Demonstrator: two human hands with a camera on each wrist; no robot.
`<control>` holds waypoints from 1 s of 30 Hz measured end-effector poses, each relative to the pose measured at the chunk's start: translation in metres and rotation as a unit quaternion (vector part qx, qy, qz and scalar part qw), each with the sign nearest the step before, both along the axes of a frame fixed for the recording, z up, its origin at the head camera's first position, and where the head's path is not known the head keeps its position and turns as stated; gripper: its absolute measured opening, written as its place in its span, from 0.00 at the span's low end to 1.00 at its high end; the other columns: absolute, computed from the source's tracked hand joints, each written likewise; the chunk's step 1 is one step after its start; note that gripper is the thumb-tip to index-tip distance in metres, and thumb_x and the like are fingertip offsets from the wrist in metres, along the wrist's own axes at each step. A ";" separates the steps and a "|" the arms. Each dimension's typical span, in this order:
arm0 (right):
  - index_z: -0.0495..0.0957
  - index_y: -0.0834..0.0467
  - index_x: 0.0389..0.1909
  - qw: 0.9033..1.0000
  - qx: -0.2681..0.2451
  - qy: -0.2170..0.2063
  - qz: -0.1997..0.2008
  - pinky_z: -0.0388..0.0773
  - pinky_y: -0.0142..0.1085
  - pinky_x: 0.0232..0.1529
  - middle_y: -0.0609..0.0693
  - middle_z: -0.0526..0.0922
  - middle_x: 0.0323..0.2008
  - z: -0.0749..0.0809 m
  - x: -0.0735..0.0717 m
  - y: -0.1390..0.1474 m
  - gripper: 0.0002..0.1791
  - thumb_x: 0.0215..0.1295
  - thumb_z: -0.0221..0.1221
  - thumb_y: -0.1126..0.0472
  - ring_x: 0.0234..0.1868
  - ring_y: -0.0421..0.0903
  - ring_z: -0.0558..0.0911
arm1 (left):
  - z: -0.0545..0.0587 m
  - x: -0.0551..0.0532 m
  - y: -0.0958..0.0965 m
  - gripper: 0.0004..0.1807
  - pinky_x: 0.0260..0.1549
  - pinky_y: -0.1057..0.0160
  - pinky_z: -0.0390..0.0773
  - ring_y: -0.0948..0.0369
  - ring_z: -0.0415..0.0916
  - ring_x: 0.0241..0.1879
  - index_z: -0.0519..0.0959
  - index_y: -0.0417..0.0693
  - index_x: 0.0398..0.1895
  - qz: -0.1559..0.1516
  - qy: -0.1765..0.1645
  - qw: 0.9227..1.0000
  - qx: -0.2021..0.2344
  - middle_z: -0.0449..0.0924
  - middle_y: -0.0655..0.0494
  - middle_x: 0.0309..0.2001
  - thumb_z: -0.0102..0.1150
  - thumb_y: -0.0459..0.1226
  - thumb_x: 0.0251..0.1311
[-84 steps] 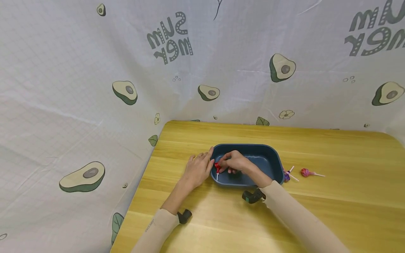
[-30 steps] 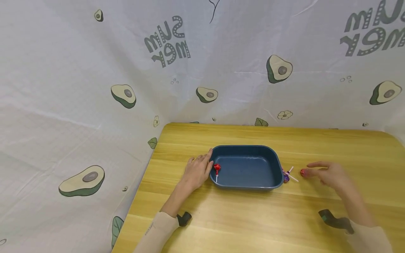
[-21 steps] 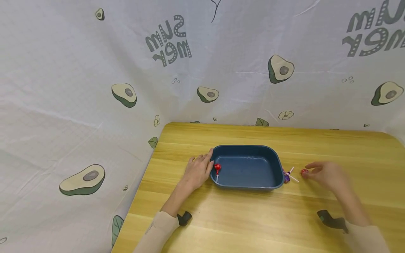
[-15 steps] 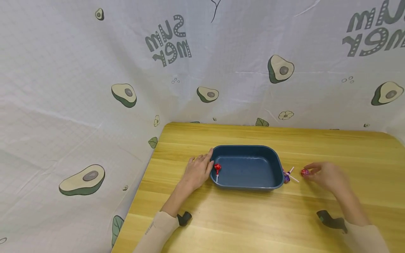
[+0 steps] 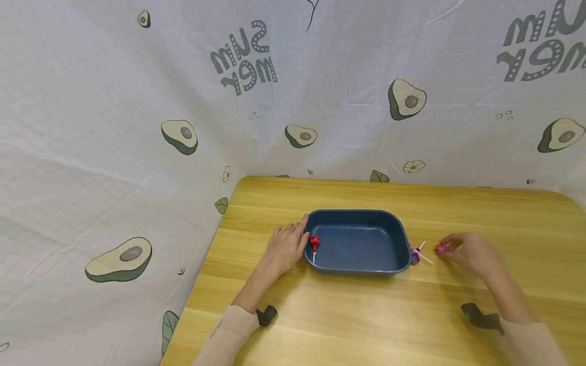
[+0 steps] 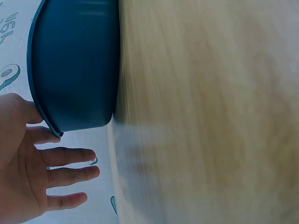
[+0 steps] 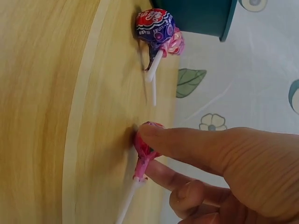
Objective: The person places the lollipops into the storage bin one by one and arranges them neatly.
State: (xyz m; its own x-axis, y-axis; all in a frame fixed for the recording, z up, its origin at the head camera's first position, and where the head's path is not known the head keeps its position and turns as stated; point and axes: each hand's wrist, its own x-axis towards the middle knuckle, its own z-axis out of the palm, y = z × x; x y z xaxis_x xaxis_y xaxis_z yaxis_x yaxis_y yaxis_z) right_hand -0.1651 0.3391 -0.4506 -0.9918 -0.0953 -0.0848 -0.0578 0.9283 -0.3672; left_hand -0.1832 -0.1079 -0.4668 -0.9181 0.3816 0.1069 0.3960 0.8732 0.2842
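On the right-hand side of a pale wood-grain bench (image 5: 348, 320), a round lollipop in a pink-and-red wrapper (image 7: 142, 150) sits at the surface, pinched between the thumb and a finger of a person's right hand (image 5: 476, 256). The thumb presses on the candy ball; the exact contact on its far side is hidden. Its white stick (image 7: 126, 203) runs clear of the fingers in the right wrist view — the hand covers it from above.

The hold looks sound: a light, centred squeeze on the ball should suit it better than a grip on the thin stick, which could let the head swing. A straight lift would best spare its neighbours, a round lollipop in a purple, blue and red wrapper (image 7: 156, 28) and a pink-wrapped one (image 7: 175, 43), their white sticks crossing just beside the tray's right end.

That deep, dark blue tray with rounded corners (image 5: 361, 249) holds a single red-wrapped lollipop (image 5: 315, 242), lying near its left end. There the left hand (image 5: 285, 248), fingers extended and spread, touches the rim and holds no candy — a light touch that may help steady the tray.

Behind hangs a white fabric sheet printed with avocados and mirrored "summer" lettering (image 5: 343, 66).
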 end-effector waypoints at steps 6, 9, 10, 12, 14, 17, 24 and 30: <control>0.87 0.65 0.45 1.000 -0.002 0.002 0.020 0.77 0.44 0.32 0.58 0.89 0.34 -0.002 -0.003 0.001 0.18 0.61 0.71 0.56 0.36 0.58 0.85 | 0.000 0.000 0.000 0.31 0.70 0.40 0.71 0.48 0.74 0.71 0.56 0.50 0.83 0.001 -0.004 1.000 -0.001 0.75 0.49 0.72 0.40 0.47 0.83; 0.87 0.65 0.45 1.000 -0.005 0.004 0.027 0.78 0.45 0.34 0.57 0.90 0.33 -0.003 -0.003 0.002 0.17 0.60 0.72 0.56 0.37 0.60 0.85 | 0.000 0.000 0.000 0.31 0.69 0.41 0.71 0.48 0.74 0.70 0.56 0.50 0.83 0.000 -0.003 1.000 -0.002 0.75 0.49 0.72 0.40 0.47 0.83; 0.88 0.65 0.45 1.000 -0.006 0.005 0.029 0.77 0.45 0.34 0.57 0.90 0.33 -0.003 -0.004 0.002 0.17 0.60 0.72 0.56 0.37 0.60 0.85 | 0.000 0.001 0.000 0.31 0.69 0.41 0.72 0.48 0.74 0.70 0.56 0.50 0.83 -0.001 -0.002 1.000 -0.001 0.75 0.49 0.71 0.40 0.48 0.83; 0.88 0.65 0.45 1.000 -0.006 0.004 0.029 0.76 0.42 0.33 0.57 0.90 0.33 -0.003 -0.004 0.001 0.18 0.60 0.72 0.56 0.36 0.58 0.85 | 0.000 0.001 0.000 0.31 0.69 0.41 0.72 0.48 0.75 0.70 0.57 0.49 0.83 -0.002 0.000 1.000 0.000 0.76 0.48 0.71 0.39 0.48 0.83; 0.87 0.65 0.46 1.000 -0.009 0.001 0.027 0.74 0.40 0.33 0.57 0.90 0.33 -0.003 -0.005 0.001 0.19 0.61 0.72 0.56 0.36 0.56 0.84 | 0.000 0.000 0.000 0.31 0.69 0.41 0.72 0.48 0.75 0.70 0.57 0.49 0.83 -0.002 0.001 1.000 0.001 0.76 0.47 0.71 0.39 0.48 0.83; 0.87 0.65 0.48 1.000 -0.012 -0.006 0.023 0.72 0.38 0.32 0.57 0.90 0.33 -0.002 -0.006 0.000 0.20 0.62 0.72 0.55 0.36 0.54 0.83 | 0.000 0.000 0.000 0.31 0.69 0.41 0.72 0.47 0.74 0.70 0.57 0.48 0.83 -0.003 0.000 1.000 0.005 0.76 0.46 0.70 0.39 0.48 0.83; 0.86 0.67 0.51 1.000 -0.018 -0.018 0.015 0.72 0.37 0.31 0.62 0.90 0.36 -0.002 -0.006 0.002 0.23 0.64 0.70 0.52 0.37 0.58 0.85 | -0.001 0.000 0.001 0.31 0.69 0.41 0.72 0.47 0.75 0.70 0.57 0.47 0.83 -0.003 0.000 1.000 0.005 0.75 0.47 0.71 0.40 0.47 0.83; 0.84 0.66 0.54 0.999 -0.040 -0.006 -0.010 0.67 0.34 0.26 0.66 0.90 0.41 0.003 -0.007 0.002 0.27 0.68 0.67 0.47 0.34 0.52 0.82 | -0.002 -0.001 0.001 0.31 0.68 0.41 0.73 0.47 0.76 0.69 0.57 0.48 0.83 -0.004 0.008 1.000 0.003 0.76 0.47 0.70 0.41 0.47 0.83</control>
